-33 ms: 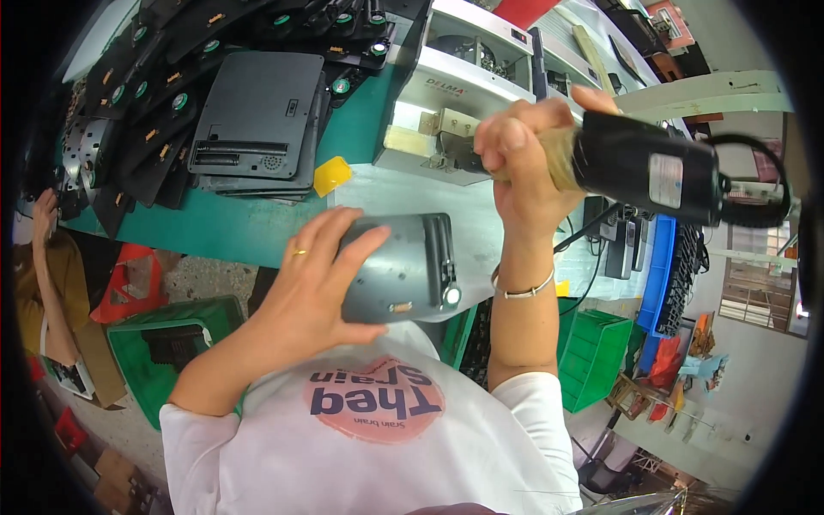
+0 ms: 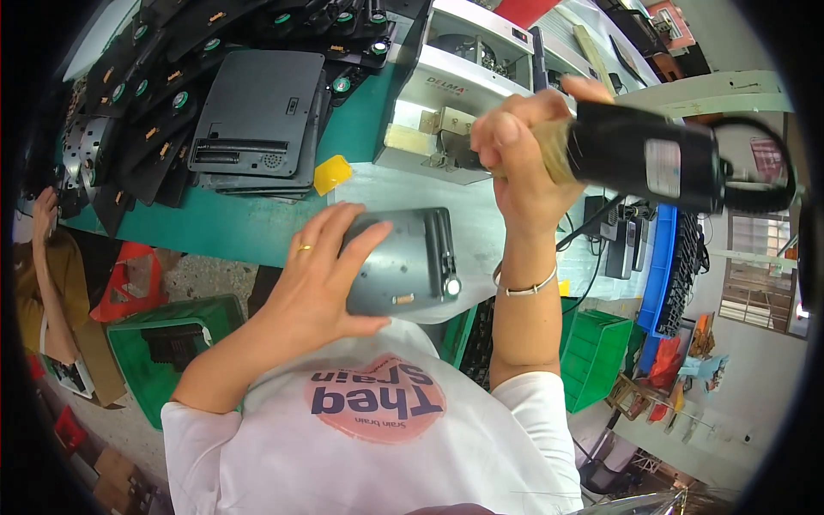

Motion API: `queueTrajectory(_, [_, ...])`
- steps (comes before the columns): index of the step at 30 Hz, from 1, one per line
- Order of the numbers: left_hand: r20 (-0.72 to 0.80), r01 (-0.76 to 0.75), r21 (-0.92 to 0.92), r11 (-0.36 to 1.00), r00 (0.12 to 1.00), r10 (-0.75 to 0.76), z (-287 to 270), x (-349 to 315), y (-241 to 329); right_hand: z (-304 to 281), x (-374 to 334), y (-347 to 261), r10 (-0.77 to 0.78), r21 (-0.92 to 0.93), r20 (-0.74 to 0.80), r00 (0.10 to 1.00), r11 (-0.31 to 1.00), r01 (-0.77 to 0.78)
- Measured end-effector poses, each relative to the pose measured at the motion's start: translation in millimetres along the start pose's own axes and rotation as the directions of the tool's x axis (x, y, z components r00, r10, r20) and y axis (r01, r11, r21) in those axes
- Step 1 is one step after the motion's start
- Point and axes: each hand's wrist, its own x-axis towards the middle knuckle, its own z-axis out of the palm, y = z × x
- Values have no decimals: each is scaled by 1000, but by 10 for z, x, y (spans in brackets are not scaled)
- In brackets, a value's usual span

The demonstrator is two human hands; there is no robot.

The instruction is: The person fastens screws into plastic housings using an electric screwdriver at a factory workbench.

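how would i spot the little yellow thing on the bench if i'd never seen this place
Start at the green-topped workbench and find the stack of flat dark grey plastic panels on it. The small yellow plastic tab lies at that stack's lower right corner, beside the grey metal machine. It is the only bright yellow piece among dark parts.

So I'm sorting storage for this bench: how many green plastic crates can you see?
2. One green crate sits on the floor lower left, below the left hand; another green crate is lower right, beside the right forearm. More may be hidden under the bench.
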Motion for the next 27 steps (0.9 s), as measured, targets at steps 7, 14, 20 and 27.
queueTrajectory(7, [-95,40,178,983,995,-23,289,103,-247,133,112,-95,254,164,-117,960,958,-233])
queueTrajectory(14, [-125,8,162,987,992,13,323,40,-258,-48,-385,-364,251,278,-159,955,939,-201])
queueTrajectory(20, [-177,-295,217,931,926,335,540,111,-240,-34,-795,-428,289,414,-232,929,894,-174])
queueTrajectory(27, [-218,-268,349,898,909,356,785,235,-252,-23,-824,-415,307,289,-190,933,925,-246])
